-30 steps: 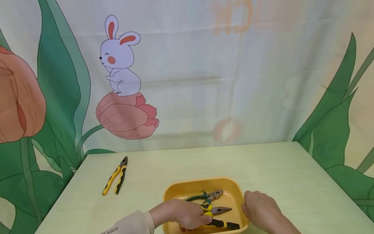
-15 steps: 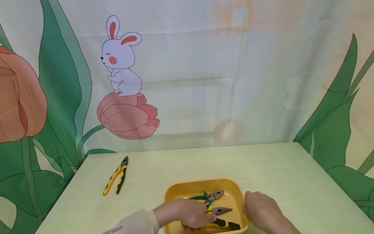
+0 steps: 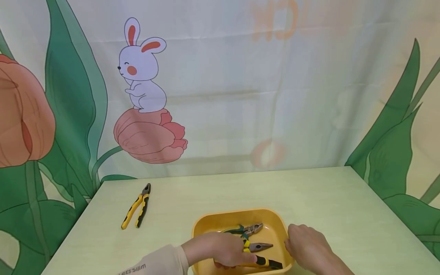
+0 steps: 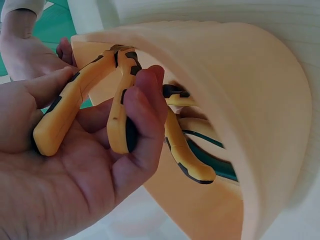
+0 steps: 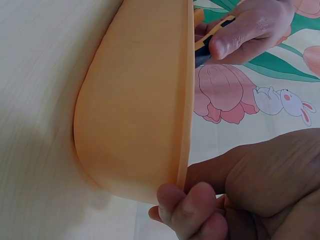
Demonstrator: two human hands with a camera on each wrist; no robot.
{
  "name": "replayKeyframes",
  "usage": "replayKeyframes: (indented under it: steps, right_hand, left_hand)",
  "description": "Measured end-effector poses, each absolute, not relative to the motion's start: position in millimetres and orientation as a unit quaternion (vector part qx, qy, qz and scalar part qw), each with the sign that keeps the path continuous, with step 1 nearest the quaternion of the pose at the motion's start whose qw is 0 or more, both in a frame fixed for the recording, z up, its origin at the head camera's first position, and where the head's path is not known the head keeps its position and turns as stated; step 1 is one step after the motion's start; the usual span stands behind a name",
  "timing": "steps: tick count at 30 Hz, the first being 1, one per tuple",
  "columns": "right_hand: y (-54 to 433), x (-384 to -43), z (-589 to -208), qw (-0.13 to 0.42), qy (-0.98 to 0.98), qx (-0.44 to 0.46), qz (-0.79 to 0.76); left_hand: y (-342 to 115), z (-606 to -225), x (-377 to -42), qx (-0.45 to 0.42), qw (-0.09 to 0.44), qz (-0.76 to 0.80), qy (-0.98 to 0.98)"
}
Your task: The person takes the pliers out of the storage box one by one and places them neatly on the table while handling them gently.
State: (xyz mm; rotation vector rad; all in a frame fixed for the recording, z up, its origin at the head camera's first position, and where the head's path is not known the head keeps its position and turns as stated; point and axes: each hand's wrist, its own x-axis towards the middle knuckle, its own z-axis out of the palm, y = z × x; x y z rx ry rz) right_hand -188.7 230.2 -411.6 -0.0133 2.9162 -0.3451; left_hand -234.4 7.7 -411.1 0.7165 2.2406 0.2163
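Observation:
My left hand reaches into the yellow tub and grips yellow-and-black pliers. Their handles lie between thumb and curled fingers in the left wrist view; their dark head points right, low in the tub. Beside them lie needle-nose pliers with yellow-and-black handles, partly hidden by my left hand. Farther back in the tub are green-handled pliers. My right hand pinches the tub's right rim, thumb inside and fingers outside in the right wrist view.
Another pair of yellow-and-black pliers lies on the table at the left, handles spread. Behind the table's far edge hangs a curtain printed with a rabbit and tulips.
My left hand has slid slightly right along the yellow-and-black pliers, its thumb now nearer their head. My right hand stays on the rim, and the tub has barely moved.

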Motion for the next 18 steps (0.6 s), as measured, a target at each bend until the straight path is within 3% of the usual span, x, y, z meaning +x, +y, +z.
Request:
replayKeyframes:
  steps: [10,18]
  right_hand:
    - [231.1,-187.5,-412.6,0.086,0.989,-0.014,-0.120]
    - [231.0,-187.3,-413.2,0.084,0.989,-0.014,-0.117]
  left_hand:
    - [8.6,-379.4,-215.1,0.287,0.345,0.082,0.890]
    - [7.7,-422.2,-240.0,0.329,0.322,0.047,0.886]
